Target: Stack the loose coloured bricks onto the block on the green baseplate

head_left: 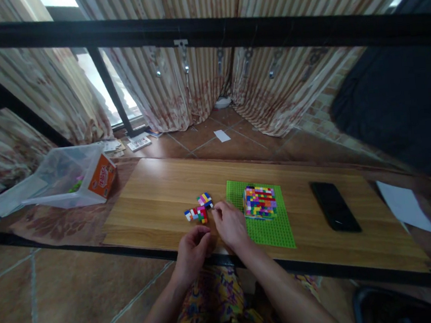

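My right hand is closed in a pinch beside a small cluster of loose toy bricks; anything between its fingertips is hidden. Just below the cluster, my left hand has thumb and fingers curled together, and I cannot make out what, if anything, they hold. The cluster has a multicoloured brick group at the back and a red, white and blue brick group in front. To the right of my right hand, a multicoloured block of stacked bricks sits on a green studded baseplate.
A wooden board covers the low table. A black phone lies right of the baseplate, and white paper farther right. At left stands a clear plastic bin with an orange label. A dark metal bar crosses beyond the table.
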`<state>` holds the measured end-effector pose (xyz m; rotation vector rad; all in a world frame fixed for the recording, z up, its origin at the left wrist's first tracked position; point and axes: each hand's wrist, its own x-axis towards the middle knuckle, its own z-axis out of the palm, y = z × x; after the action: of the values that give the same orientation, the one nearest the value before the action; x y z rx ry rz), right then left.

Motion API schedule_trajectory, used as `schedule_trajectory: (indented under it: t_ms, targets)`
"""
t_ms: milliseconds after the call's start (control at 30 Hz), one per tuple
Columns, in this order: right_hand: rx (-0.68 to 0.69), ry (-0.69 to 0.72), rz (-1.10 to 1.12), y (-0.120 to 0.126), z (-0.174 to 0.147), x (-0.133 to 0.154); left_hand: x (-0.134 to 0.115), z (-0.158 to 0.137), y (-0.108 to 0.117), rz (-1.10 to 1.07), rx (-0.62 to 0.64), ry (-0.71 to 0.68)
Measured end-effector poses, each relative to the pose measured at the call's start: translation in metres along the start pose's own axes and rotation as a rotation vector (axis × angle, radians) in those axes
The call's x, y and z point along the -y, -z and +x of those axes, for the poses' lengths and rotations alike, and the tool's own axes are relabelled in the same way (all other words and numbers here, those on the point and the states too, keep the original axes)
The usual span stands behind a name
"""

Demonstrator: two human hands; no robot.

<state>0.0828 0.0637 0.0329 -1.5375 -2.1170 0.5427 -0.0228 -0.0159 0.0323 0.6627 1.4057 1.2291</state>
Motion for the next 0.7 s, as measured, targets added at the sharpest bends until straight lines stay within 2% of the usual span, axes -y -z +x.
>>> schedule_trajectory:
  t_ms: [133, 300, 433, 500, 600, 700]
  targets:
    - [-0.040, 0.010, 0.313, 0.019, -0.028, -0.014, -0.002, 0.000, 0.002, 0.028, 0.009, 0.005]
    - [-0.183, -0.122, 0.518, 0.055, -0.060, -0.047, -0.006, 0.001, 0.008, 0.127, 0.000, -0.044]
    - [-0.293, -0.200, 0.504, 0.082, -0.066, -0.070, -0.009, 0.008, 0.021, 0.353, -0.058, -0.213]
    - [-0.324, -0.211, 0.479, 0.090, -0.063, -0.075, -0.012, 0.013, 0.029, 0.480, -0.135, -0.327]
    - [-0.351, -0.156, 0.448, 0.094, -0.055, -0.078, -0.015, 0.021, 0.040, 0.612, -0.258, -0.432]
    - [-0.407, -0.063, 0.353, 0.091, -0.044, -0.080, -0.015, 0.029, 0.048, 0.701, -0.328, -0.450]
